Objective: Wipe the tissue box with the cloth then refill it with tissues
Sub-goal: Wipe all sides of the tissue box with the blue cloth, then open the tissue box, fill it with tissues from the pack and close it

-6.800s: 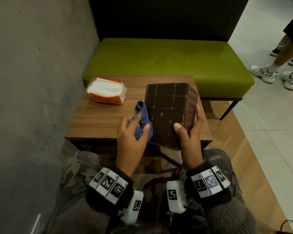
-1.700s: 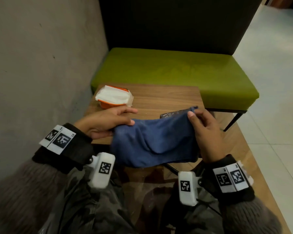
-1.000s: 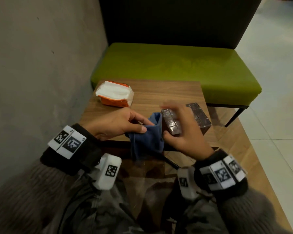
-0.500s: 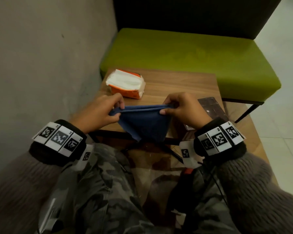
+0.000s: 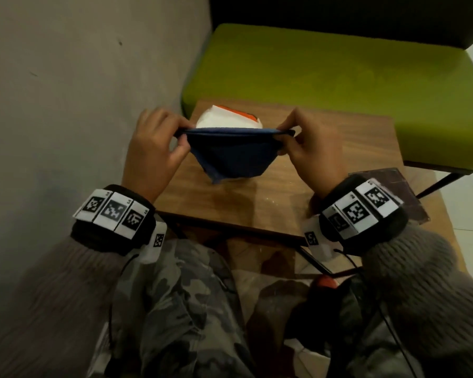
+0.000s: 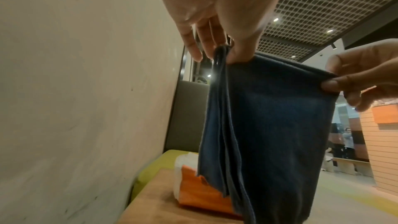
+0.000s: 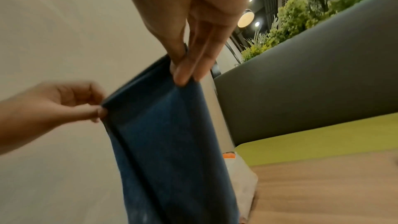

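Observation:
A folded blue cloth (image 5: 231,155) hangs above the wooden table (image 5: 339,148), stretched between both hands. My left hand (image 5: 159,148) pinches its left top corner, and my right hand (image 5: 309,145) pinches the right top corner. In the left wrist view the cloth (image 6: 269,134) drops in several layers from thumb and fingers. The right wrist view shows the cloth (image 7: 168,134) pinched the same way. The orange tissue pack (image 5: 230,120) with white tissues lies behind the cloth. The dark brown tissue box (image 5: 388,184) lies at the table's right edge, partly hidden by my right wrist.
A grey wall (image 5: 79,91) runs close along the left of the table. A green bench seat (image 5: 339,77) with a dark backrest stands behind the table. My lap in camouflage trousers (image 5: 191,309) is below the table's near edge.
The tissue box was put down at the right edge of the table. Both hands have folded the cloth smaller and lifted it higher, pulling its top edge taut.

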Demonstrator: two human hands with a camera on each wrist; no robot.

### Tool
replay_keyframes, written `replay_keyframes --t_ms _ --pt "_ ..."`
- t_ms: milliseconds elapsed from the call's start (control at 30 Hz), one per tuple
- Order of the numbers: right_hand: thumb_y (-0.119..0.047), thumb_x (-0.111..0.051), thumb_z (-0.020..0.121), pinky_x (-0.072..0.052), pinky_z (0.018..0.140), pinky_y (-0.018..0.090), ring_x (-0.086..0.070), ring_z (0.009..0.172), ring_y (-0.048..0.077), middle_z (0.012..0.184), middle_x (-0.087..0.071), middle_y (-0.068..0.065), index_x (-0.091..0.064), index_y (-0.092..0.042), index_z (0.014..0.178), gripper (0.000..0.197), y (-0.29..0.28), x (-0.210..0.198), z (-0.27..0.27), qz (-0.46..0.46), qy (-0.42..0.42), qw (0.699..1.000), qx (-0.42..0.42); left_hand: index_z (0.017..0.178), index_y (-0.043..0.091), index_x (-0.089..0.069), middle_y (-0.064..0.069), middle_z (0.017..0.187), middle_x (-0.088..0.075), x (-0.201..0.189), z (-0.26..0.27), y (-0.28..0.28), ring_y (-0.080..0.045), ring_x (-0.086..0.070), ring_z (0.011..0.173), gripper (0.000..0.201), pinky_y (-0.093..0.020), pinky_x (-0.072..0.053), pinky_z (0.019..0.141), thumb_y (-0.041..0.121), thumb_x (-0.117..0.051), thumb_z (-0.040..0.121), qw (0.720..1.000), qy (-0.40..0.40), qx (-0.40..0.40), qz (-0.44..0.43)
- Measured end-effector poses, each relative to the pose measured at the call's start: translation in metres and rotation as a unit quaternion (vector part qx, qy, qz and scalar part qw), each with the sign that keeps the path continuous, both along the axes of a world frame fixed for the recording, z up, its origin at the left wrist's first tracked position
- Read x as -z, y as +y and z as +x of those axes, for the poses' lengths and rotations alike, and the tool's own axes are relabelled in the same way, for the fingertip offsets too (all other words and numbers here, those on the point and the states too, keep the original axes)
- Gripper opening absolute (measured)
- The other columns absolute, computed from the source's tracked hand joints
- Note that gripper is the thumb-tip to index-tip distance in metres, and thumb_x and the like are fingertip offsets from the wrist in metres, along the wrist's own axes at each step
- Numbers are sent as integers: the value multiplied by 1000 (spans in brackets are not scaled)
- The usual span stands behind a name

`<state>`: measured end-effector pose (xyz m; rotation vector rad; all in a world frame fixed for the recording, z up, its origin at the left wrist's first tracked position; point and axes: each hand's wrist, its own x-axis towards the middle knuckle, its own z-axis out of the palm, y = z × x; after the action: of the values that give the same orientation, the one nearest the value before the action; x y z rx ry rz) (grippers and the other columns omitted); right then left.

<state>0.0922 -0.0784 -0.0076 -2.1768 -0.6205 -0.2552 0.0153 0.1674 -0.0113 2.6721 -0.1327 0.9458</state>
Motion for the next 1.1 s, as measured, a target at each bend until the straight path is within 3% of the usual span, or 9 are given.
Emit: replay_keyframes --t_ms 100,200,400,567,700,800,900,1000,1100 --pt "-8 -64 88 -47 63 25 -58 64 -2 75 -56 -14 -54 -11 86 11 17 -6 27 -34 103 993 -51 86 8 -62 -12 84 -59 2 16 16 -31 -52 81 10 -25 -34 75 4 -56 79 999 28 -27 -12" --pt "-12 -66 87 -44 61 24 -62 74 16 83 -63 -1 -55 -10 88 11 26 -8 39 -42 78 995 -51 85 7 -61 -13 84 -58 -1 22 23 -32 -52 83 9 -28 -35 76 4 -56 79 999 14 -32 -18" --pt "-18 -67 86 -49 64 33 -66 80 21 91 -69 5 -56 -16 92 12 8 27 -3 -95 65 990 -83 85 4 -63 -12 82 -58 29 -15 25 -30 -51 80 8 -28 -33 78 1 -58 81 998 44 40 20" --pt "-18 -69 86 -49 69 34 -63 78 14 85 -67 -1 -55 -23 86 15 -13 55 -34 -210 203 940 -178 83 18 -65 14 80 -58 63 -45 24 -7 -49 83 14 -18 -38 76 23 -53 78 949 251 162 -106" --pt "-12 -64 87 -52 75 45 -67 77 22 86 -69 8 -56 -17 89 10 9 70 -11 -171 267 942 -111 85 37 -55 28 78 -62 80 -13 27 17 -54 78 24 -3 -39 73 17 -62 74 917 314 84 -230" --pt "-13 -61 89 -49 84 34 -64 95 29 111 -64 12 -56 -15 114 26 25 71 7 -157 261 952 -39 102 24 -61 1 100 -63 86 18 22 -15 -58 96 26 -32 -44 90 25 -59 76 940 295 18 -168" --pt "-18 -63 88 -48 84 33 -61 101 25 132 -49 8 -44 -19 132 48 16 60 1 -182 254 949 -36 111 17 -59 -8 111 -59 91 24 -7 -29 -54 105 46 -40 -41 92 41 -47 74 940 317 44 -119" --pt "-22 -67 84 -49 82 36 -59 102 22 133 -44 3 -45 -25 131 52 -20 41 -15 -201 205 957 -35 134 25 -44 -10 136 -43 107 13 -51 -32 -41 124 56 -48 -37 101 40 -58 82 895 435 66 -69" --pt "-39 -74 76 -42 100 42 -41 125 23 141 -34 1 -38 -33 137 71 -74 23 -16 -282 202 938 -18 145 39 -18 -5 155 -11 123 9 -70 -32 -18 138 70 -53 -30 107 46 -56 87 843 533 62 27"
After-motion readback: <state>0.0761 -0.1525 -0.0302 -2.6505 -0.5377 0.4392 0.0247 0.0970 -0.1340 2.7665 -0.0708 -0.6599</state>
